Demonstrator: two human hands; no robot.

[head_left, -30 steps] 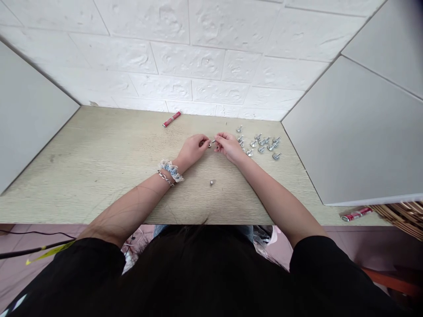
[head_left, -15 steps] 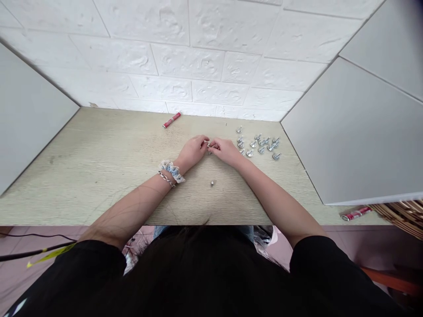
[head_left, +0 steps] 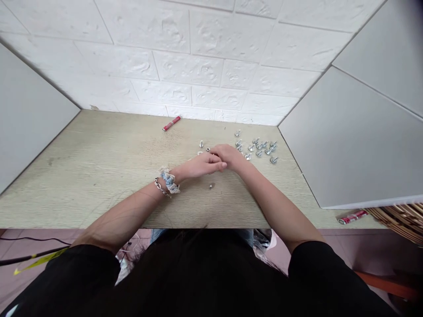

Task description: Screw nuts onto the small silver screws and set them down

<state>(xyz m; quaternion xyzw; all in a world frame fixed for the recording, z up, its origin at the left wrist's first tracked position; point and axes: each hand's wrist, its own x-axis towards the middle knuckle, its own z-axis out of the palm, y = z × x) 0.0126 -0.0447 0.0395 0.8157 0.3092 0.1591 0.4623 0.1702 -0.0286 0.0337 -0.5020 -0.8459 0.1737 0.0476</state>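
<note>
My left hand (head_left: 207, 166) reaches rightward just above the table, thumb and fingers stretched out, its fingertips overlapping my right hand. My right hand (head_left: 228, 156) is bent down with curled fingers, partly behind the left; whatever those fingers hold is hidden. Just beyond the fingers, a small bolt (head_left: 201, 144) stands on the tabletop. Close to the right fingertips lies a metal nut (head_left: 208, 149). A flat washer (head_left: 200, 152) shows in part behind my left hand. Nearer to me sits another small metal nut (head_left: 210, 186).
Several bolts with washers (head_left: 259, 146) are grouped to the right on the wooden table (head_left: 99, 167). A red tube (head_left: 172, 123) lies near the brick-pattern wall. Another red tube (head_left: 353, 217) and a wicker item (head_left: 401, 218) are at the right front. Grey panels (head_left: 350, 141) flank the table.
My left hand has moved right and nearer to me, across my right hand. The bolt, nut and washer beyond my hands now show. The camera view has shifted slightly.
</note>
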